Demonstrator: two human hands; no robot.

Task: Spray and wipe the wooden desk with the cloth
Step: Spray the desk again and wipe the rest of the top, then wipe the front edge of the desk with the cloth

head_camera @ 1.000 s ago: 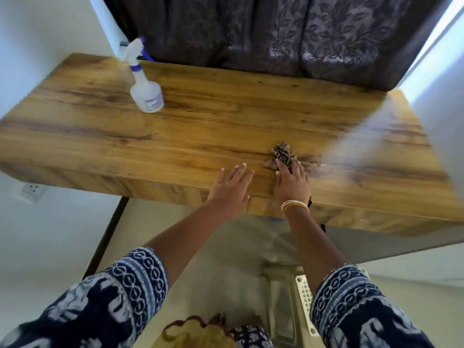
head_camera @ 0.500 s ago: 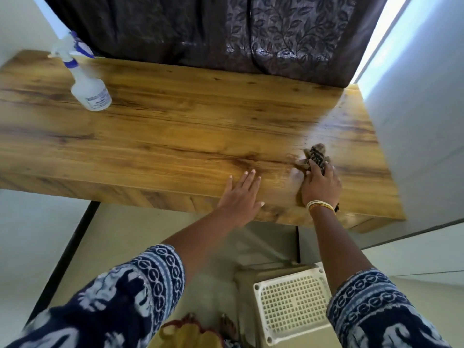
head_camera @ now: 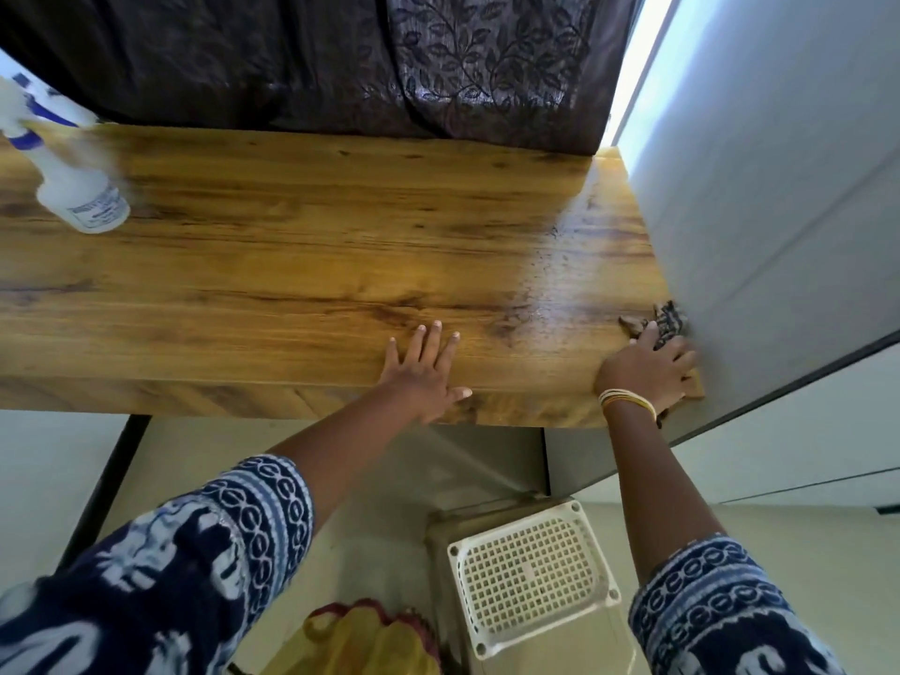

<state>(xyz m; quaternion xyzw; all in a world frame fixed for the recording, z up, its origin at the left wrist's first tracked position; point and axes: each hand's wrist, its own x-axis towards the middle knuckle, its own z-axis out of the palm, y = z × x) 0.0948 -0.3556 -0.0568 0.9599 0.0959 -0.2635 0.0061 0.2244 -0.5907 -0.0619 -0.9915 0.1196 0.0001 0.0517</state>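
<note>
The wooden desk (head_camera: 302, 255) fills the middle of the view. My right hand (head_camera: 645, 367) presses a small dark patterned cloth (head_camera: 665, 321) onto the desk's near right corner, hard against the grey wall; part of the cloth sticks out past my fingers, which curl over it. A wet sheen lies on the wood just left of the cloth. My left hand (head_camera: 421, 370) rests flat on the desk's front edge with its fingers spread. A white spray bottle (head_camera: 80, 194) with a blue trigger stands upright at the far left of the desk.
A dark leaf-patterned curtain (head_camera: 389, 65) hangs behind the desk. A grey wall (head_camera: 779, 187) bounds the desk's right end. Below the desk stands a cream perforated plastic stool (head_camera: 528, 577), with a black desk leg (head_camera: 104, 484) at the left.
My right hand has slid the cloth rightward along the front of the desk to the right corner by the wall. My left hand has stayed flat on the front edge.
</note>
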